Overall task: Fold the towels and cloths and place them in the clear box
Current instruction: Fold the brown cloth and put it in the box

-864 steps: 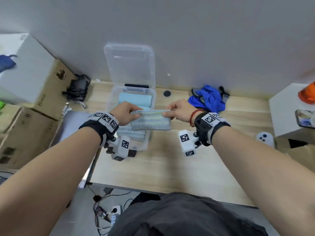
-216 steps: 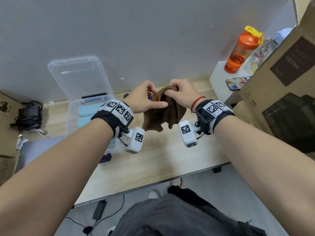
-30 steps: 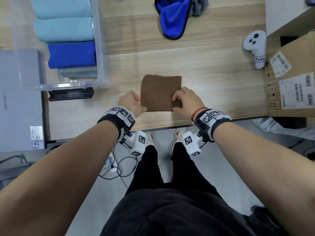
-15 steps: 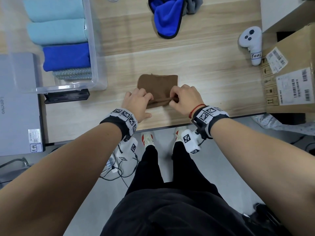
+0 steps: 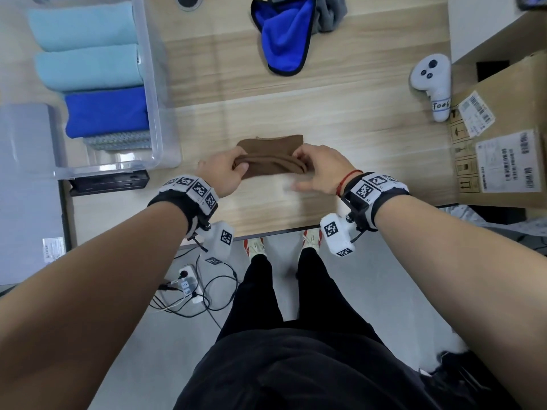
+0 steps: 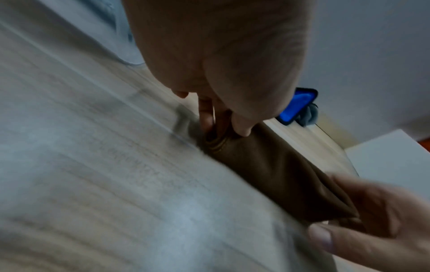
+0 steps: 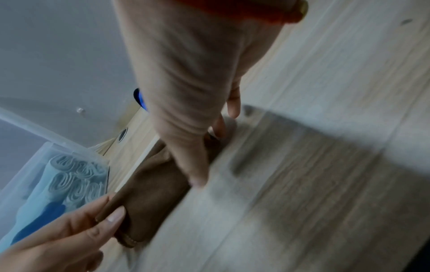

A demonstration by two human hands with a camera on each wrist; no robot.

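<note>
A brown cloth (image 5: pixel 270 156) lies on the wooden table (image 5: pixel 340 119), its near half rolled up and away from me. My left hand (image 5: pixel 228 170) pinches the roll's left end (image 6: pixel 221 141) between thumb and fingers. My right hand (image 5: pixel 318 168) pinches the right end (image 7: pixel 209 143). The clear box (image 5: pixel 157 93) stands at the left with two light blue towels (image 5: pixel 88 66), a dark blue one (image 5: pixel 106 112) and a striped one (image 5: pixel 118 142) folded inside. An unfolded blue cloth (image 5: pixel 285 37) with a grey cloth (image 5: pixel 330 10) beside it lies at the table's far side.
A white controller (image 5: pixel 432 84) lies at the right, next to cardboard boxes (image 5: pixel 503 137). A black device (image 5: pixel 108 182) sits in front of the clear box. A grey laptop (image 5: pixel 26 184) is at the far left. A power strip and cables (image 5: pixel 189 287) lie on the floor.
Both hands have lifted the brown cloth's near edge and rolled it away from me, so the flat square is now about half as deep.
</note>
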